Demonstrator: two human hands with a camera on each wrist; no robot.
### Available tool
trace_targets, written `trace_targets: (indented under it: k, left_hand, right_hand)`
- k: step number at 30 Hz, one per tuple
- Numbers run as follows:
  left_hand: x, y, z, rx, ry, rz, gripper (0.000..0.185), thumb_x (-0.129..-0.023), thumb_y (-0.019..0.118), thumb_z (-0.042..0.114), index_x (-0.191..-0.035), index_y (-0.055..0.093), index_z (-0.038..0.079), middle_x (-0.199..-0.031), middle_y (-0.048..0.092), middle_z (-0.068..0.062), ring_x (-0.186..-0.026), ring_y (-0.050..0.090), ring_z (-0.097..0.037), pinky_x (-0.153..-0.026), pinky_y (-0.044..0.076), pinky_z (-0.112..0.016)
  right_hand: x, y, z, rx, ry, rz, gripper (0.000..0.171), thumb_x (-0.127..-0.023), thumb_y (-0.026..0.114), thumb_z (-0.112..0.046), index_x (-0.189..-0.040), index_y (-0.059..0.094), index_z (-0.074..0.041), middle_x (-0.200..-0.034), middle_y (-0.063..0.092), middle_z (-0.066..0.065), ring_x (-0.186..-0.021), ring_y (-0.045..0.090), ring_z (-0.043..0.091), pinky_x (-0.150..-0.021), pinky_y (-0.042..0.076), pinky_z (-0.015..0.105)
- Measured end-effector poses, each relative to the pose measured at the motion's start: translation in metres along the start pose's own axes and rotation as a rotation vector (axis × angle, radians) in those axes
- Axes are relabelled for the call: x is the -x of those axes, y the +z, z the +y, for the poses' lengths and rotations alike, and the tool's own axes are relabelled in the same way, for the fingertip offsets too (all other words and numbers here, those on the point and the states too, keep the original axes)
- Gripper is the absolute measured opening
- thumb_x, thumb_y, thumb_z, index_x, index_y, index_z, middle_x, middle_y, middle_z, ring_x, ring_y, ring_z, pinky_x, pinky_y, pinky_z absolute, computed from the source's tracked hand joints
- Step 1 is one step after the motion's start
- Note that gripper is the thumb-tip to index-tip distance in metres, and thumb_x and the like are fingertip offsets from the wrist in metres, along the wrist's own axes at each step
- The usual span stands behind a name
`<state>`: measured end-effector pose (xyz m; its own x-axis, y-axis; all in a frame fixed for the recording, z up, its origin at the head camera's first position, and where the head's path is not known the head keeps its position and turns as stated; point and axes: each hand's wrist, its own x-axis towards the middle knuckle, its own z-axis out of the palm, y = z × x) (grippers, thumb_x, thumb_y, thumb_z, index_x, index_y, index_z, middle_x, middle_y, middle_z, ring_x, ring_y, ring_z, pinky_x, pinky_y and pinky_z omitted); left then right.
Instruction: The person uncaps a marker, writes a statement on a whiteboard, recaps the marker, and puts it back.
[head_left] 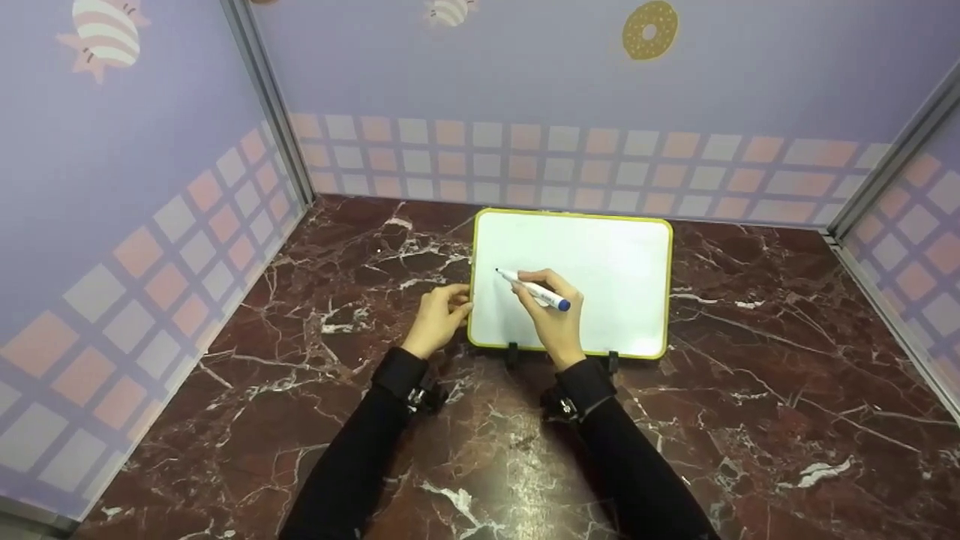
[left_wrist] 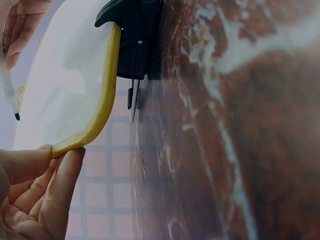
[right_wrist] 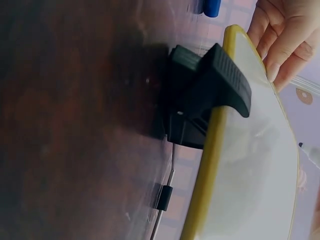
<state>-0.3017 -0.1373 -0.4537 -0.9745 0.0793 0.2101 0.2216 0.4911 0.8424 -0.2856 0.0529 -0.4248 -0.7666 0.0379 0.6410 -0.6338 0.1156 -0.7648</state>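
Observation:
A blank-looking whiteboard (head_left: pixel 622 292) with a yellow rim stands tilted in a black stand (left_wrist: pixel 140 45). My left hand (head_left: pixel 437 315) pinches the board's left rim near its lower corner, thumb in front and fingers behind, as the left wrist view shows. My right hand (head_left: pixel 556 311) grips a white marker (head_left: pixel 536 290) with a blue end, pen-fashion, over the left half of the board. The marker's dark tip (left_wrist: pixel 17 116) is uncapped and points up and left, close over the white surface.
Black stand hooks (right_wrist: pixel 232 82) hold the board's lower edge. A blue cylindrical piece (right_wrist: pixel 212 7) shows at the top of the right wrist view. The dark red marbled table (head_left: pixel 750 390) is bounded by patterned purple walls (head_left: pixel 480 75) at the back and sides.

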Motion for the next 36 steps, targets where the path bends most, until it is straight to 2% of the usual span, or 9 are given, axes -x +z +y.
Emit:
trace_targets:
  k: [4,7,13,20,24,26,28,36]
  left_hand:
    - [0.000,0.000,0.002,0.000,0.000,0.001,0.034,-0.095,0.061,-0.001,-0.129,0.060,-0.009,-0.111,0.068,-0.028,-0.097,0.072,-0.037,-0.077,0.065,-0.036]
    - [0.000,0.001,0.003,0.000,0.004,-0.001,0.034,-0.095,0.061,-0.001,-0.129,0.060,-0.009,-0.111,0.069,-0.028,-0.097,0.072,-0.037,-0.076,0.065,-0.034]
    - [0.000,0.002,0.003,-0.008,0.028,0.008,0.034,-0.095,0.061,-0.002,-0.128,0.060,-0.010,-0.109,0.070,-0.028,-0.095,0.072,-0.037,-0.074,0.065,-0.032]
    - [0.001,0.001,0.003,-0.015,0.052,0.014,0.036,-0.095,0.061,-0.002,-0.129,0.059,-0.010,-0.109,0.069,-0.028,-0.095,0.073,-0.036,-0.074,0.065,-0.031]
    - [0.001,0.001,0.002,-0.018,0.045,0.019,0.036,-0.095,0.062,-0.001,-0.129,0.060,-0.010,-0.109,0.069,-0.028,-0.096,0.072,-0.037,-0.074,0.064,-0.031]
    - [0.001,0.001,0.001,-0.016,0.040,0.021,0.036,-0.095,0.061,-0.001,-0.129,0.060,-0.009,-0.109,0.069,-0.028,-0.096,0.072,-0.036,-0.075,0.064,-0.031]
    - [0.001,0.001,0.001,-0.012,0.036,0.023,0.036,-0.095,0.061,-0.001,-0.129,0.060,-0.009,-0.109,0.069,-0.028,-0.097,0.072,-0.036,-0.075,0.064,-0.031]
    - [0.002,0.001,0.000,-0.018,0.033,0.028,0.035,-0.094,0.062,-0.002,-0.128,0.060,-0.010,-0.109,0.070,-0.028,-0.096,0.073,-0.036,-0.073,0.065,-0.032]
  right_hand:
    - [-0.001,0.000,-0.001,0.012,-0.020,0.000,0.015,-0.086,0.071,0.007,-0.099,0.070,0.013,-0.099,0.072,0.027,-0.084,0.073,0.036,-0.072,0.055,0.012]
    - [-0.002,0.000,0.003,0.010,-0.021,-0.012,0.016,-0.087,0.070,0.006,-0.102,0.069,0.012,-0.102,0.071,0.028,-0.086,0.072,0.038,-0.072,0.055,0.012]
    - [-0.002,0.001,-0.002,0.059,0.002,-0.020,0.016,-0.086,0.070,0.007,-0.101,0.070,0.012,-0.102,0.072,0.026,-0.085,0.072,0.038,-0.068,0.051,0.011]
    - [-0.002,0.000,-0.005,0.058,0.042,-0.067,0.012,-0.085,0.068,0.010,-0.097,0.070,0.013,-0.097,0.072,0.028,-0.082,0.072,0.038,-0.064,0.051,0.011]
    - [-0.001,-0.001,-0.011,0.076,0.081,-0.107,0.009,-0.082,0.066,0.013,-0.091,0.070,0.013,-0.088,0.072,0.028,-0.072,0.070,0.025,-0.060,0.048,0.011]
    - [-0.001,-0.002,-0.015,0.094,0.091,-0.125,0.008,-0.081,0.066,0.013,-0.088,0.070,0.012,-0.087,0.072,0.027,-0.068,0.066,0.016,-0.060,0.046,0.012]
    - [-0.001,-0.002,-0.017,0.101,0.091,-0.132,0.006,-0.081,0.066,0.012,-0.087,0.070,0.011,-0.087,0.072,0.026,-0.068,0.064,0.012,-0.060,0.046,0.012]
    - [-0.001,-0.001,-0.015,0.077,0.058,-0.095,0.009,-0.085,0.064,0.011,-0.093,0.068,0.013,-0.088,0.071,0.029,-0.077,0.072,0.038,-0.063,0.052,0.011]
